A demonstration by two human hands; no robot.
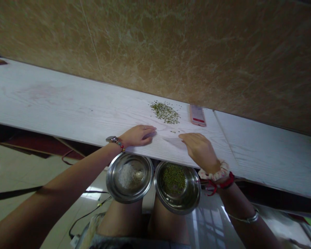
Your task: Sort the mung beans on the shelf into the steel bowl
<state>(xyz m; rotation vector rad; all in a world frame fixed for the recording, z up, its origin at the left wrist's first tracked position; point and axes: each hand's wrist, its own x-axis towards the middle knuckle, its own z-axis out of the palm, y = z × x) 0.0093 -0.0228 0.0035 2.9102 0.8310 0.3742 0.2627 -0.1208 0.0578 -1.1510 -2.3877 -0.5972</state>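
My left hand point(140, 135) lies on the white wood-grain board point(93, 107) with its fingers stretched out and nothing in them. Close by, my right hand point(199, 148) has its fingers closed on a thin pale sheet point(175, 141), perhaps paper, held low over the board. Just ahead of that sheet lie a few green beans point(174, 131). Farther back is a loose spread of small green beans point(165, 112). Below the board's front edge, a steel bowl point(177, 204) on the right contains more green beans. The left steel bowl point(114, 195) contains whitish, grain-like bits.
A phone point(197, 115) in a pink case lies right of the bean spread, near the brown marbled wall point(145, 45). Both bowls are over my thighs point(121, 218). A black cable point(79, 223) runs along the floor at the lower left.
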